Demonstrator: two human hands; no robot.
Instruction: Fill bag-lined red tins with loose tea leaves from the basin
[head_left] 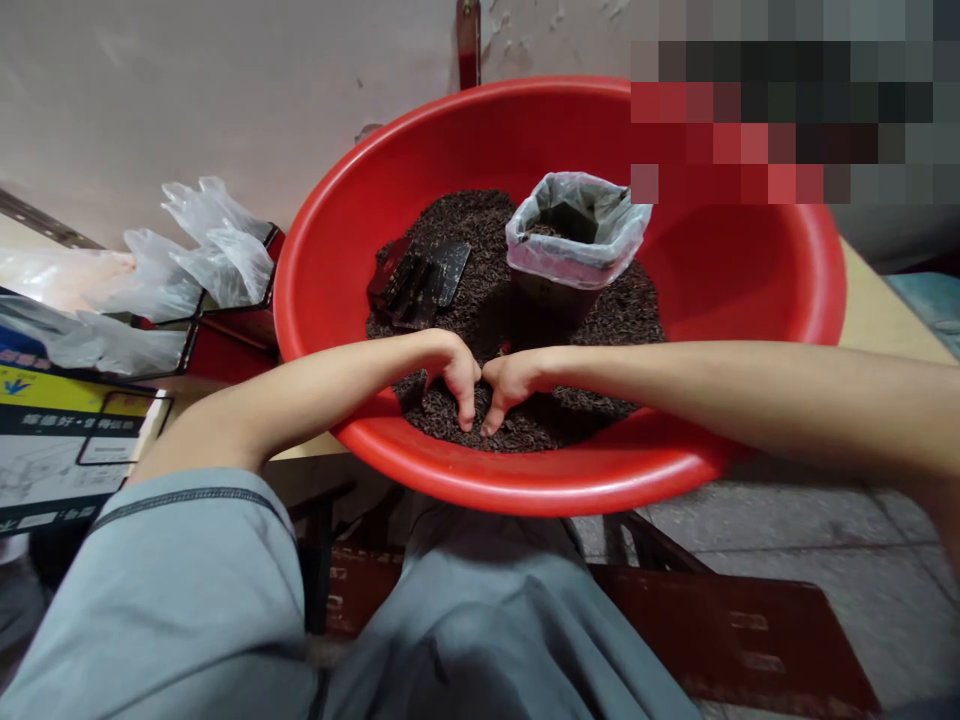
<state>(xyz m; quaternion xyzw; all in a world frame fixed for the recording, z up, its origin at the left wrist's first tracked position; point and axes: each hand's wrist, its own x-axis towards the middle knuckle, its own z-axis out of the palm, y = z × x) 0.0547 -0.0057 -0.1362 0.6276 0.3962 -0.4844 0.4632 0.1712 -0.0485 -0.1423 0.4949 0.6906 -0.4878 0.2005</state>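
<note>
A wide red plastic basin (540,490) holds a heap of dark, thin, dry bits (480,215) that look like loose tea leaves. Into the near part of the heap reach my left hand (454,378) and my right hand (511,385), close side by side. Both thumbs are stretched downward and apart from the other fingers, which are mostly buried. Just beyond my hands stands a box-shaped container (551,298) with a clear plastic bag liner (566,262) folded over its rim. Some of the dark bits show inside it. A dark, flat-sided scoop-like object (424,280) lies on the heap to the left.
Several dark red containers (232,345) lined with plastic bags (217,245) stand left of the basin. A printed carton (71,440) is at the far left. Below are a dark red wooden bench (735,625) and tiled floor (810,510). A wall (225,90) rises behind.
</note>
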